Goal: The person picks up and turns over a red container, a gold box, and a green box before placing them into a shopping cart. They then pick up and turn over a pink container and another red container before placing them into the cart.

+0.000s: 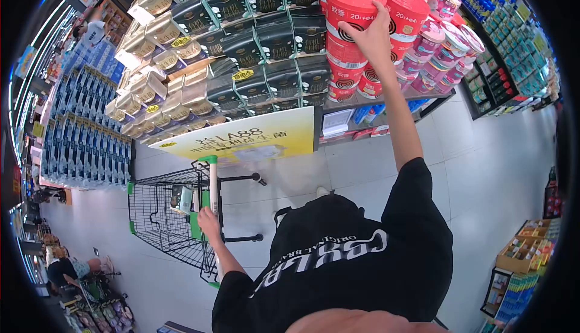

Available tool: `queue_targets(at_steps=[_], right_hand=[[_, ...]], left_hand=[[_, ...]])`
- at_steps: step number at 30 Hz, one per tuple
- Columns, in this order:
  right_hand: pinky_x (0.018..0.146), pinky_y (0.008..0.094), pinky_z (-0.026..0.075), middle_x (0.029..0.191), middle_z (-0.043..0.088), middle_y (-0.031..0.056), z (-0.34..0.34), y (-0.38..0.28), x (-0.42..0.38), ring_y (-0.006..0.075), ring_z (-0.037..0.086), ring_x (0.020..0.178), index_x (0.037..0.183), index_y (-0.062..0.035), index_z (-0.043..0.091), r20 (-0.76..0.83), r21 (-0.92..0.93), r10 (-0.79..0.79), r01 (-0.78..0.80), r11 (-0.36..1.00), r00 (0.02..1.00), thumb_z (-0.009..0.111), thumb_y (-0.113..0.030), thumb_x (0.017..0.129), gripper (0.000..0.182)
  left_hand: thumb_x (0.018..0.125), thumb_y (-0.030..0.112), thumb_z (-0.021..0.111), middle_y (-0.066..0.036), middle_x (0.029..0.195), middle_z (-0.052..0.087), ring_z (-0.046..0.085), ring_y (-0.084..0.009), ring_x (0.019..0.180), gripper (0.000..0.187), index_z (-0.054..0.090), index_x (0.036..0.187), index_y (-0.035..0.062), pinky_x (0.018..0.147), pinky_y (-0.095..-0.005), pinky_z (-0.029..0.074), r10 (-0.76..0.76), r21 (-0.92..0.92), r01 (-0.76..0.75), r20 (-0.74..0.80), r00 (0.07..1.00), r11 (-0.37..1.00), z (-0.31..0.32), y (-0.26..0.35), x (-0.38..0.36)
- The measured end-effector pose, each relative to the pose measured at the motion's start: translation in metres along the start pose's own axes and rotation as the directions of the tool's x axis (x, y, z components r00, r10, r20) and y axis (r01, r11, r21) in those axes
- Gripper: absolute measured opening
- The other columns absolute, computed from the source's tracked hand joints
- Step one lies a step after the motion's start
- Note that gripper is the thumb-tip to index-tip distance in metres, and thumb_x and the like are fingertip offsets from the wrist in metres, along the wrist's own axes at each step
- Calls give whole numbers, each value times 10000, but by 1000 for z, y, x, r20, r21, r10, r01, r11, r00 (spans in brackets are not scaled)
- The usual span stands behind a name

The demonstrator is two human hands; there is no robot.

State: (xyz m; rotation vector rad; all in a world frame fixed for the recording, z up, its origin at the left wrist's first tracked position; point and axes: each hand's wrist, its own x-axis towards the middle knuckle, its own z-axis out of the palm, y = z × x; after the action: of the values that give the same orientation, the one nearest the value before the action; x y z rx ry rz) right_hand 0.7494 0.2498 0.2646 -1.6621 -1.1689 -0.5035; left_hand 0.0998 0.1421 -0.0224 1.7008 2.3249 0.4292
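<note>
Reaching right hand [373, 38]: thumb and fingers apart at the red tub.
Red tub [343, 12]: upright on lower tubs [345, 52], beside dark packs [275, 36]; best gripped by its wall, lifted level.
Left hand [208, 222]: at cart handle [213, 185]; finger closure cannot be told.
</note>
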Motion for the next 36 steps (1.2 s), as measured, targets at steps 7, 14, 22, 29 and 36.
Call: queue_targets(at_steps=[7,14,22,29,36], right_hand=[[1059,475,301,1388,252,361,14,2,-2,462,289,1309,1311,-39,319,-57,14,39,-38,999,998,814,-459,633,939],[1030,412,364,1312,400,209,-2,5,8,369,429,1208,1232,-57,396,54,323,77,-91,942,996,878,-307,571,855],[972,374,442,1298,434,123,-59,-13,-5,218,497,1170,1305,-67,321,273,857,9,-248,452,962,817,-248,697,805],[969,400,454,1233,537,141,-30,13,-131,258,551,1116,1311,-40,408,894,350,-50,-765,-541,445,551,-471,880,626],[972,407,440,1235,534,138,-23,9,-258,262,547,1115,1291,-33,431,922,357,73,-760,-542,381,500,-541,887,652]], left_hand=[[976,392,282,-216,793,636,592,-445,735,505,624,890,30,664,-541,446,-82,107,95,-120,989,990,-10,84,-60],[969,378,294,-242,822,631,587,-456,782,493,623,926,13,701,-532,451,-125,17,126,-37,991,992,2,96,-68],[957,214,454,-203,1110,557,531,-333,1042,330,523,1173,-25,873,-417,429,165,-345,-241,-236,958,907,4,176,-66],[950,326,442,-210,1456,272,299,-318,1341,581,298,1395,-19,1079,-414,261,542,-893,-413,-260,799,179,-84,411,-123],[872,232,524,-255,1494,152,198,-377,1379,692,209,1435,-18,1113,-447,163,725,-772,-490,-56,687,405,-64,401,-145]])
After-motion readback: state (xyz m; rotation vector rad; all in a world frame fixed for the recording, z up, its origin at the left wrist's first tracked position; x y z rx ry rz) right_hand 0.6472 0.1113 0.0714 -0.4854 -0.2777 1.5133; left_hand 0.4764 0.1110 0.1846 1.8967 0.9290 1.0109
